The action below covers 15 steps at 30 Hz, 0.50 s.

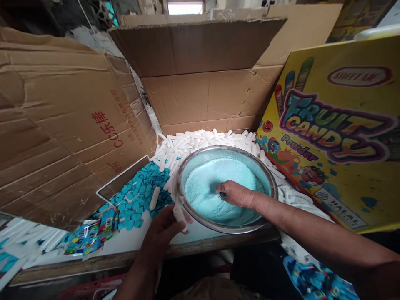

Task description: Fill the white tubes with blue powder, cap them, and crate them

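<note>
A small white plastic tube (179, 217) is pinched between the thumb and fingers of my left hand (164, 227), just off the bowl's near left side. My right hand (236, 193) reaches into a round metal bowl (275, 187) and is closed at the surface of the pale blue powder (233, 168). What its fingers grip is mostly hidden; only a small pale and dark bit shows. Many white tubes (200, 139) are heaped behind the bowl. Blue caps (143, 189) lie piled to the left, with a single white tube (154, 198) on top.
Brown cardboard (206, 96) walls the back, and another cardboard panel (62, 125) leans on the left. A yellow printed candy box (343, 125) stands at right. Colourful packets (93, 233) lie at the front left, near the wooden table edge (125, 262). White cloth (296, 208) is right of the bowl.
</note>
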Each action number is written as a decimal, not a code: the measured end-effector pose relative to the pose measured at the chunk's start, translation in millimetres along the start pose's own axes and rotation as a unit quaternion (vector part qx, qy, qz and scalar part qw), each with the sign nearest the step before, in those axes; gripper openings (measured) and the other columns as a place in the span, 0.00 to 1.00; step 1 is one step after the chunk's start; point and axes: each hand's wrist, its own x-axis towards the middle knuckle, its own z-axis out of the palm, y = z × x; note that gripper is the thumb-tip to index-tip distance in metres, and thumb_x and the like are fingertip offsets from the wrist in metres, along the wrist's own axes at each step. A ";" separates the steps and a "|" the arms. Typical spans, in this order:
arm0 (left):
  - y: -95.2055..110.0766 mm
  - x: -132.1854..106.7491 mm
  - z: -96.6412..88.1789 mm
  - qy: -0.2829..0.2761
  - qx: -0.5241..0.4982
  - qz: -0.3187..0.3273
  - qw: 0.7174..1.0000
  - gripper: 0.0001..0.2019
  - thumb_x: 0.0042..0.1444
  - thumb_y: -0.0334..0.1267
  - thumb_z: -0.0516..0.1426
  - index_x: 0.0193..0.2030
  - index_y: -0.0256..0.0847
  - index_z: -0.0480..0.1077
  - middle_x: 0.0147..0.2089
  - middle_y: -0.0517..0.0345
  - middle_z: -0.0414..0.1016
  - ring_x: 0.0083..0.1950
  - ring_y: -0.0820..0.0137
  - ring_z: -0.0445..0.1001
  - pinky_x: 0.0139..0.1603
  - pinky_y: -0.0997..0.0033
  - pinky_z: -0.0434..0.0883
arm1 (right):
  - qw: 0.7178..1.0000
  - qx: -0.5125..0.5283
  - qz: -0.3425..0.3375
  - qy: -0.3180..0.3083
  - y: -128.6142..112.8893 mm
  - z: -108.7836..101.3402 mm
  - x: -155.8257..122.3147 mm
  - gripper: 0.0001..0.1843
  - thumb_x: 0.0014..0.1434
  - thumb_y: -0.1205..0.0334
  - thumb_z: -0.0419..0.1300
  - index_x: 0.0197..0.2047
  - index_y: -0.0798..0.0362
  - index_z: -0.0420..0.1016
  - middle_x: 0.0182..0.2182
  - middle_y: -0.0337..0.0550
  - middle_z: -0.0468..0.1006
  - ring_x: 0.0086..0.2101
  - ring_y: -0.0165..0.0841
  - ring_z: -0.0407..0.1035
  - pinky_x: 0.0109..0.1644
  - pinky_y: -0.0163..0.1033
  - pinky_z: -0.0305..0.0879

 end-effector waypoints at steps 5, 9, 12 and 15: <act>12.8 36.7 36.1 -0.036 0.086 0.017 0.996 0.08 0.44 0.40 0.59 0.30 0.38 0.69 0.29 0.59 0.71 0.30 0.70 0.68 0.30 0.73 0.68 | 0.998 0.018 -0.006 0.054 12.0 -12.8 -20.9 0.09 0.48 0.74 0.56 0.34 0.57 0.75 0.31 0.45 0.76 0.33 0.35 0.69 0.38 0.34 0.61; -1.6 61.1 59.5 -0.058 0.172 0.026 0.983 0.08 0.44 0.37 0.57 0.32 0.39 0.69 0.28 0.61 0.69 0.31 0.70 0.67 0.28 0.75 0.66 | 0.993 0.054 -0.011 0.102 22.4 -24.7 -41.8 0.10 0.47 0.74 0.56 0.33 0.56 0.74 0.30 0.43 0.75 0.31 0.33 0.69 0.36 0.34 0.61; -16.2 72.6 71.2 -0.070 0.210 0.021 0.975 0.07 0.42 0.36 0.57 0.31 0.39 0.68 0.26 0.63 0.67 0.29 0.72 0.65 0.25 0.77 0.64 | 0.990 0.056 -0.020 0.130 29.8 -32.9 -54.8 0.10 0.48 0.74 0.55 0.34 0.57 0.74 0.30 0.43 0.75 0.32 0.32 0.69 0.37 0.34 0.62; -23.2 77.6 75.8 -0.067 0.197 0.007 0.978 0.07 0.42 0.37 0.57 0.30 0.39 0.68 0.25 0.63 0.67 0.29 0.72 0.66 0.24 0.77 0.65 | 0.992 0.038 -0.012 0.120 34.1 -36.4 -60.0 0.11 0.49 0.75 0.55 0.35 0.56 0.74 0.32 0.44 0.76 0.33 0.33 0.70 0.38 0.33 0.62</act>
